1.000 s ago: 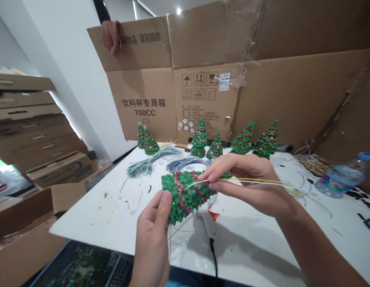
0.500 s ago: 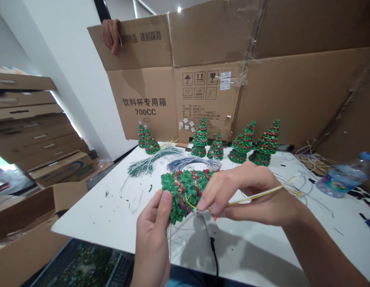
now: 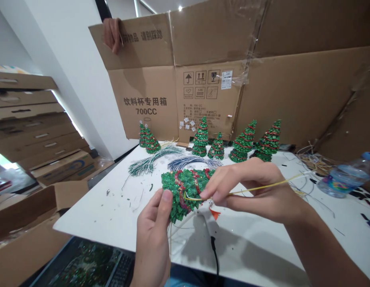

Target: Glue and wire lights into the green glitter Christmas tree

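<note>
My left hand [image 3: 156, 223] grips the wide base of a small green Christmas tree [image 3: 187, 183] wound with red garland. The tree lies on its side, its tip hidden behind my right hand [image 3: 244, 187]. Thumb and fingers of that hand pinch a thin yellow wire [image 3: 262, 187], whose near end bends against the tree's side. The wire's other end sticks out to the right, pale at the tip. Below the tree, partly covered, is a white glue gun [image 3: 209, 223] with an orange tip and a black cord.
Several finished trees [image 3: 200, 137] stand along the back before a cardboard sheet [image 3: 145, 87]. Bundles of green wire [image 3: 153, 159] and blue wire [image 3: 193, 163] lie ahead. A water bottle [image 3: 346, 177] lies right. Another person's hand [image 3: 112, 35] holds the cardboard's top. A laptop [image 3: 86, 263] sits lower left.
My right hand has shifted slightly up, and the wire's free end has swung up and right. Its near end now lies flatter across the tree. The left hand has barely moved.
</note>
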`<state>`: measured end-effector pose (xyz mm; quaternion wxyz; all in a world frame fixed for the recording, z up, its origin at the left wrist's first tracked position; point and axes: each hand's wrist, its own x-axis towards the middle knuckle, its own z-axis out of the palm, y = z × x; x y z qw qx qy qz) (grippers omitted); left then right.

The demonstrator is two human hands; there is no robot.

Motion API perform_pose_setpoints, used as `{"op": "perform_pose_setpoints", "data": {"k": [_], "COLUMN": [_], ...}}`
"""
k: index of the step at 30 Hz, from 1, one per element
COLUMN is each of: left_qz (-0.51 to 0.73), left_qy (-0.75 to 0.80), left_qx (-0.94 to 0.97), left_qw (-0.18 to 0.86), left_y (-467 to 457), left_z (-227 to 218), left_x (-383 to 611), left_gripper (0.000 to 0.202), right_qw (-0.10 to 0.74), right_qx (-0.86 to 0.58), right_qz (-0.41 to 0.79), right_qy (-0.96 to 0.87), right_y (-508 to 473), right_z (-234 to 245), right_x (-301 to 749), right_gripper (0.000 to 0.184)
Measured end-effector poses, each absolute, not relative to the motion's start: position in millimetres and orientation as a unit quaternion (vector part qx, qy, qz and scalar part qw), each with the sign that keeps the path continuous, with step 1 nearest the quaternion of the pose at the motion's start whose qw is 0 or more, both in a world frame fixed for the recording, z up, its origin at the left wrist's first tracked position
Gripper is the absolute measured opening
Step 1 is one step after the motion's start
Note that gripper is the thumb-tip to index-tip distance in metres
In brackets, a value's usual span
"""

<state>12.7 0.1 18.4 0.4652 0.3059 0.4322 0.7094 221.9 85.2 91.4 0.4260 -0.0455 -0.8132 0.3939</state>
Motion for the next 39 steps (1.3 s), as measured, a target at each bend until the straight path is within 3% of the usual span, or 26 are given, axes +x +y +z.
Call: {"op": "perform_pose_setpoints", "data": {"k": [12, 25, 39], "left_qz": [0.724, 0.752, 0.792], "left_qy": [0.425, 0.471, 0.455], "left_qx": [0.288, 0.303, 0.302], "left_qw": [0.461, 0.347, 0.271], "left_y": [-0.8, -0.4, -4.8], "left_z": [21.2, 8.3, 4.1], "left_x": [14.5, 14.2, 14.7], "left_gripper": [0.039, 0.048, 0.046], "right_qw": [0.428, 0.338, 0.432], "right_qx": [-0.139, -0.136, -0.231], "right_qz": [0.366, 0.365, 0.363], "right_qy": [-0.814, -0.857, -0.793], "right_y": [98.6, 96.8, 80.0], "right_z": [84.6, 95.4, 98.8], "right_x": [239.1, 245.4, 234.3], "right_gripper": [0.017, 0.007, 0.009]}}
